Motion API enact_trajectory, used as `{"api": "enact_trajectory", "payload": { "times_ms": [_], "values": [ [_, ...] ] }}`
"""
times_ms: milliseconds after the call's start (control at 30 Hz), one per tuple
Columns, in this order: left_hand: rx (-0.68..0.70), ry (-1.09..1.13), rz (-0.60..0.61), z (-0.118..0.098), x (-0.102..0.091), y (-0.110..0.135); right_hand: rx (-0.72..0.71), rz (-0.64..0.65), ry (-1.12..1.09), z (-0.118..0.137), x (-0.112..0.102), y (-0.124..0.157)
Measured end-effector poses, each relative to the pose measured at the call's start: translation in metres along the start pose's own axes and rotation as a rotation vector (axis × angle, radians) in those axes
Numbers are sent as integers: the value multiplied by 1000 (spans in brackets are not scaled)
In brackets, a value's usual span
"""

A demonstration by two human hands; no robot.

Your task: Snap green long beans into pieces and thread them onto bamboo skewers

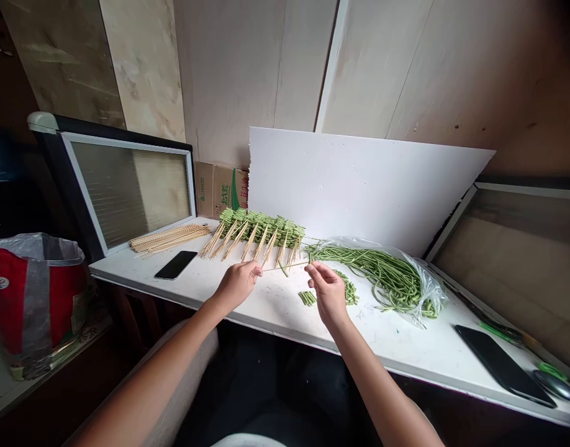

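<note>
My left hand (238, 287) is closed, pinching one end of a thin bamboo skewer (285, 267) held level above the table. At the skewer's other end, my right hand (329, 293) pinches what looks like a short piece of long bean (309, 256), partly hidden by the fingers. Below and beside this hand lie a small row of cut bean pieces (307, 298) and a larger pile of cut pieces (350, 289). Beyond both hands, finished bean skewers (266, 225) are stacked, their bare sticks fanning towards me.
Loose bamboo skewers (168, 238) and a phone (176, 265) lie left on the white table (266, 307). To the right are uncut long beans (397, 276) in a clear plastic bag (429, 305), another dark phone (503, 365) and green-handled scissors (502, 333). A white board (359, 186) stands behind.
</note>
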State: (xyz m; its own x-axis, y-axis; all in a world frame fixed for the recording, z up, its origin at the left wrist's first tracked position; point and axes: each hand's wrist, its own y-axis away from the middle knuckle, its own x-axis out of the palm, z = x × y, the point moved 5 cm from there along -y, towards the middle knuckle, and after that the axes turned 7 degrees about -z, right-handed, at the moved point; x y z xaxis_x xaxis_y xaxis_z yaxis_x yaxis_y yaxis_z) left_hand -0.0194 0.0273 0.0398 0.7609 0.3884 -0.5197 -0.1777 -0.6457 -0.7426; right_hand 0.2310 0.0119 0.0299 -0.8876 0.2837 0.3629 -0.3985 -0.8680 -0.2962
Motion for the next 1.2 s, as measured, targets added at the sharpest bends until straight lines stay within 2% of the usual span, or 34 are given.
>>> {"api": "enact_trajectory", "payload": {
  "times_ms": [267, 500, 633, 967, 1200],
  "values": [
    [6, -12, 31, 7, 6, 1, -47, 39, 45, 3, 2, 3],
    [22, 173, -75, -4, -6, -4, -36, 1, 53, 6, -2, -2],
    [51, 161, -116, -6, -7, -4, -30, 5, 18, 4, -2, -3],
    [82, 125, -29, 5, 0, -1, -103, 51, 80, 12, 8, 9],
    [59, 96, 28, 2, 2, 0, -177, 82, 150, 15, 7, 9]
  ]
}}
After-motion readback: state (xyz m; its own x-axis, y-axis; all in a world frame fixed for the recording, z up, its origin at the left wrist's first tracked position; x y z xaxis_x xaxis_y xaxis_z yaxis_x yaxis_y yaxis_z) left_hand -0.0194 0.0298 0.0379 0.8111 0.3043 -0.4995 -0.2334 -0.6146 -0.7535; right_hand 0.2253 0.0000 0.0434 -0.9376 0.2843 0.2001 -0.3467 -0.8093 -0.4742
